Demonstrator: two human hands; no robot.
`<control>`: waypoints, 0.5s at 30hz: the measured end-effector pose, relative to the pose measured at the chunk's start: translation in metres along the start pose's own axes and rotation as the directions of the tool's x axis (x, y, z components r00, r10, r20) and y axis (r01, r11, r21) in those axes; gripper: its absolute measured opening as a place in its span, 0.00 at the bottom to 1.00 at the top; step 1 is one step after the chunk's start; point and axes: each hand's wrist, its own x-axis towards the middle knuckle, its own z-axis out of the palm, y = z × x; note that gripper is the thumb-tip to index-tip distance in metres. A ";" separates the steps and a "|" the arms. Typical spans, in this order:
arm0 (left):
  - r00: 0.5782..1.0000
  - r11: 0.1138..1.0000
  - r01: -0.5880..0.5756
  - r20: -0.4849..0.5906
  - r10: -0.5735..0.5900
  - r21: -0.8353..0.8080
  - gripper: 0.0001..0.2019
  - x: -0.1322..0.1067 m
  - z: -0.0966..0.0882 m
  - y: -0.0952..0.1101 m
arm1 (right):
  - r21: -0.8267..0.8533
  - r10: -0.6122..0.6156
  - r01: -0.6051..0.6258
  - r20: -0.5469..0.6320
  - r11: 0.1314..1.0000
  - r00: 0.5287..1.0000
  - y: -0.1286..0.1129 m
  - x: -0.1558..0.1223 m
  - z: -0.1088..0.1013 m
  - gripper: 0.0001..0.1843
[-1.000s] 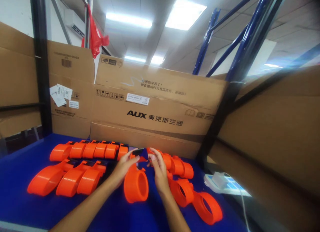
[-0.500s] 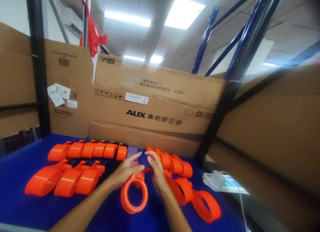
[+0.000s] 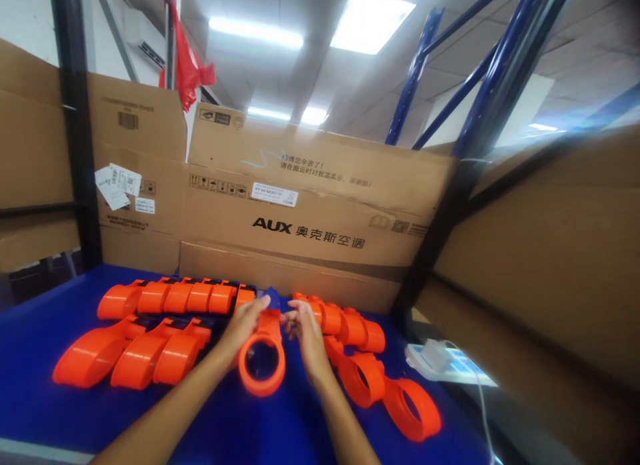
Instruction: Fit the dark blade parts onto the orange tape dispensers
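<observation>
The orange ring part [image 3: 262, 362] sits gripped between both hands [image 3: 273, 326].

Small dark piece [image 3: 273, 295] (between fingertips) too blurred to identify.

— Where does the head camera sit?
— Above the blue table [image 3: 40, 358], close, facing forward toward stacked cardboard boxes [image 3: 310, 231], tilted high enough to catch ceiling lights [image 3: 370, 21].
</observation>
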 end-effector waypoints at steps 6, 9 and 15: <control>0.997 0.962 0.033 -0.059 -0.051 -0.272 0.25 0.002 -0.009 0.019 | -0.383 0.089 0.081 0.406 0.920 0.909 0.005 -0.021 0.010 0.10; 0.998 0.955 0.024 -0.045 -0.039 -0.297 0.25 -0.001 -0.007 0.022 | -0.418 0.097 0.142 0.501 0.897 0.860 0.004 -0.030 0.020 0.03; 0.999 0.962 -0.028 -0.026 0.022 -0.270 0.29 -0.007 -0.004 0.023 | -0.257 0.051 0.056 0.390 0.965 0.919 0.001 -0.025 0.021 0.11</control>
